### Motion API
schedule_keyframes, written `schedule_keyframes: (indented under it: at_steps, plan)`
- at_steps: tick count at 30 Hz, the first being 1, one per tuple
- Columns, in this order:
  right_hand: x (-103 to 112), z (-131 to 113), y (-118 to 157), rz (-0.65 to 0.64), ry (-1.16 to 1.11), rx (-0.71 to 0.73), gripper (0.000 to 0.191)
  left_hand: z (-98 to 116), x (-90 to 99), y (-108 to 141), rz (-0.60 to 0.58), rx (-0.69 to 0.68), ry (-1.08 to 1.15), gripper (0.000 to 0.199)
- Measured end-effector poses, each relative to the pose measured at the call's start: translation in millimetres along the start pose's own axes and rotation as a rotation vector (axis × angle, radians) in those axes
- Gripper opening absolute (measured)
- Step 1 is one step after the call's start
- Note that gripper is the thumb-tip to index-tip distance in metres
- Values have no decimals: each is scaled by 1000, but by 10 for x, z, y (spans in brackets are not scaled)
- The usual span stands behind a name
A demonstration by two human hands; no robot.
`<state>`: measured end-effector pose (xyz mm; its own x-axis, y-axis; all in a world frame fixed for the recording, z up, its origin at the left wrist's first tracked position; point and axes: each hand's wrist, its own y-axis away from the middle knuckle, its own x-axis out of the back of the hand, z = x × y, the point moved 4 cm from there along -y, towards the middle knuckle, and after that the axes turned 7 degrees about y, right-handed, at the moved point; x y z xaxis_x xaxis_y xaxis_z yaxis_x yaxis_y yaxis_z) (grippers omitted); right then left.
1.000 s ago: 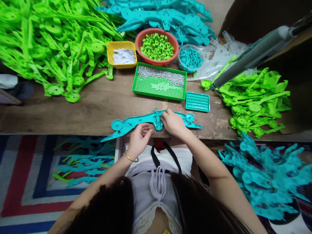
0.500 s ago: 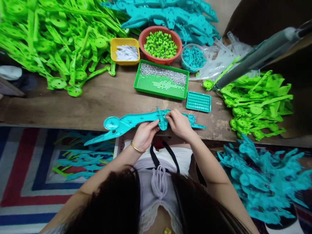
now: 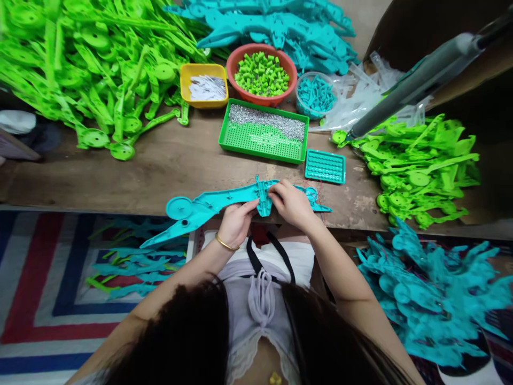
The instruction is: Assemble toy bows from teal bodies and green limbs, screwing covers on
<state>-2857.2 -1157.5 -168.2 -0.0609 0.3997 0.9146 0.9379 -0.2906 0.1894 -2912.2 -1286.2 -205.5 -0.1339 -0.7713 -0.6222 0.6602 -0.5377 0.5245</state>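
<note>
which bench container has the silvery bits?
The green perforated tray; the yellow tub holds white pieces, the red bowl mostly green ones, the clear tub teal ones.

Premises appear to be a small assembly workshop. Evidence: a worn wooden table carrying heaped lime-green plastic parts, stacked turquoise mouldings, a red bowl of components and a green tray (small metal pieces, in bulk).

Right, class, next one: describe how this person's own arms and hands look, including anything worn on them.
The left hand and right hand are both ungloved. A thin, rounded gold-coloured bangle circles the left wrist; nothing shows on the right one. No sleeves cover the forearms. Whether any rings are worn is too small to tell.
</note>
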Motion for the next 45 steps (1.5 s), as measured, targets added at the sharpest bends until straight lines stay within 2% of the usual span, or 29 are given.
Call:
schedule_keyframes:
  at_steps: [5, 7, 10, 16, 21, 24, 28, 32, 37, 45]
  plan:
    - [30, 20, -11, 13, -53, -20, 19, 63, 83, -20, -15, -167, -207, 28]
    - [37, 15, -11, 24, -67, -17, 19, 88, 85, -25, -47, -189, -252, 30]
    - [33, -6, -10, 41, -85, -7, 19, 113, 62, -32, -75, -160, -223, 30]
    - [4, -18, -8, 61, -103, -18, 20, 136, 37, -52, -61, -136, -176, 36]
    - [6, -13, -11, 47, -112, -25, 20, 94, 9, -52, -149, -1, -131, 32]
    - [0, -5, -13, 46, -111, -28, 20, 82, 12, -56, -130, 56, -120, 29]
    - [-29, 6, -6, 48, -108, -21, 19, 98, 39, -68, -56, 4, -70, 35]
    - [-41, 6, -7, 59, -97, -47, 19, 94, 92, -67, -33, -62, -126, 45]
    - [-20, 3, -33, 62, -37, -117, 21, 80, 127, -66, -50, -83, -168, 46]
    - [-54, -26, -62, 19, 41, -127, 25, 67, 100, -59, -51, -69, -108, 46]
